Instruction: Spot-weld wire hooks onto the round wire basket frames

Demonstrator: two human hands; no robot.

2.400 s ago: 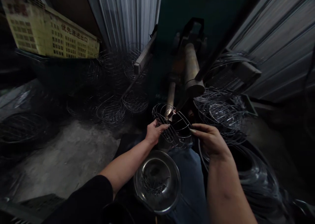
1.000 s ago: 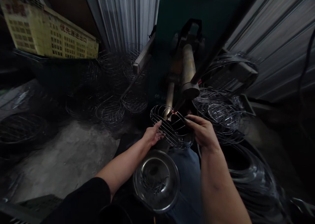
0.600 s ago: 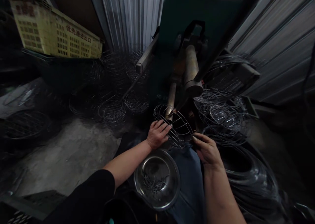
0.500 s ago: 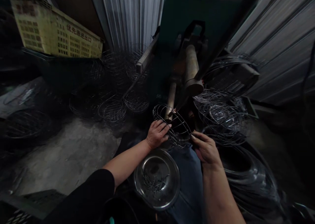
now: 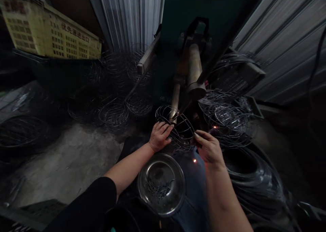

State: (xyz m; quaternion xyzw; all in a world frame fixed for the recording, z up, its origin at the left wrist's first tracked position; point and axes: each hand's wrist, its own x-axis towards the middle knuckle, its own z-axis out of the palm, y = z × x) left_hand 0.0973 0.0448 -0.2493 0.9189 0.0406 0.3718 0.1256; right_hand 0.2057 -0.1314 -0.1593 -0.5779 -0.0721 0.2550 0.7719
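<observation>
A round wire basket frame (image 5: pixel 178 126) sits tilted against the tip of a welding machine's arm (image 5: pixel 195 72). My left hand (image 5: pixel 159 137) grips its left rim with curled fingers. My right hand (image 5: pixel 209 148) pinches the rim at its lower right. Small orange sparks (image 5: pixel 195 160) glow near my right hand and over my blue-clad knee. A steel bowl (image 5: pixel 161 184) with short wire pieces rests on my lap below the hands.
Several finished wire baskets (image 5: pixel 113 114) are piled on the concrete floor to the left. More wire frames (image 5: pixel 226 118) are stacked on the right. Coils of dark wire (image 5: pixel 257 184) lie at lower right. Corrugated metal walls and a yellow printed sign (image 5: pixel 51 31) stand behind.
Both hands have turned the wire frame at the welder's tip, shifting their grip round its rim. Sparks now show near my right hand.
</observation>
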